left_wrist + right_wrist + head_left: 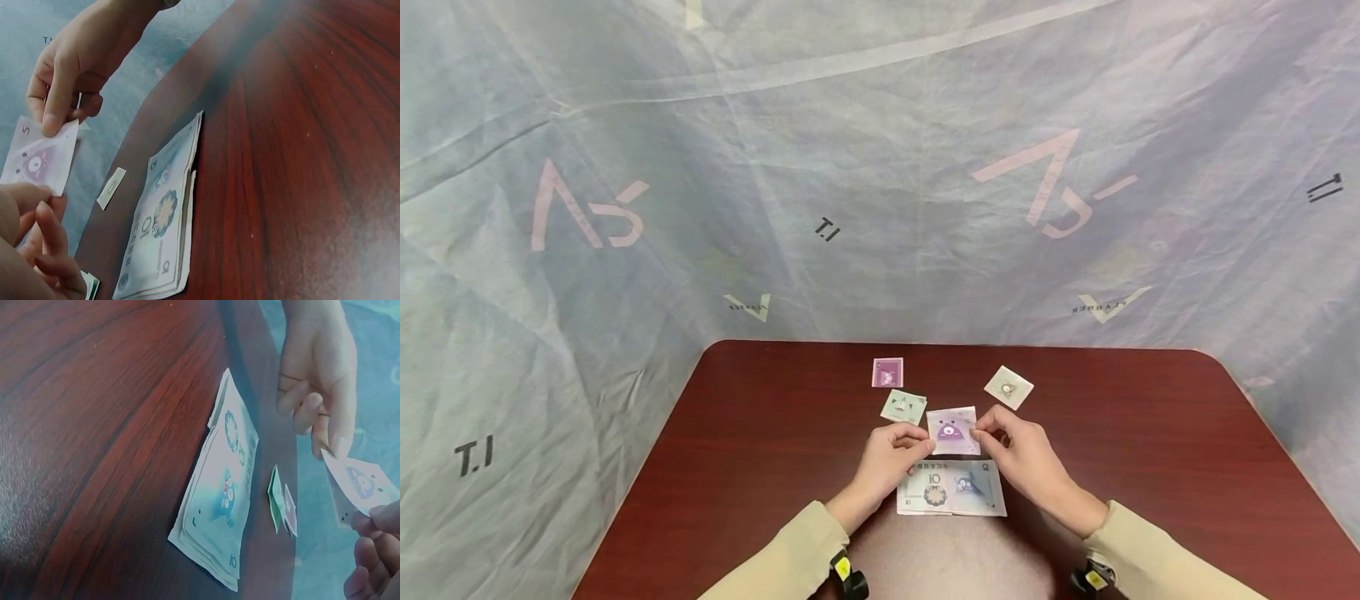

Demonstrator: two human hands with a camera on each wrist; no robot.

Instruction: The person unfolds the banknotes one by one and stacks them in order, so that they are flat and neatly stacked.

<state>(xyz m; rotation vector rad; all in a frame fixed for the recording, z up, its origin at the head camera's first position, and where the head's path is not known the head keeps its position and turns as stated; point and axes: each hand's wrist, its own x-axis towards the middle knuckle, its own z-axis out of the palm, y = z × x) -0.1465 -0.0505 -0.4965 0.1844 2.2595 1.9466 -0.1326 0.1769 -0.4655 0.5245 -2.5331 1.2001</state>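
Note:
A purple play banknote (pixel 952 432), folded to a near square with a cartoon face on it, is held up by both hands. My left hand (pixel 886 461) pinches its left edge between thumb and finger. The right hand (pixel 1028 454) pinches the opposite edge. In the left wrist view, a 5 shows in a corner of the purple banknote (pixel 47 156). In the right wrist view it looks folded, one layer behind the other. Just nearer to me lies a stack of unfolded 10 banknotes (pixel 951 487), its sheets slightly uneven.
Beyond the hands, a folded green banknote (pixel 903 407) lies close to the left fingers. A small folded magenta banknote (pixel 887 372) sits behind it, and a pale folded banknote (pixel 1009 388) is at the right. Grey printed cloth (pixel 880 167) hangs behind the dark red table (pixel 737 467).

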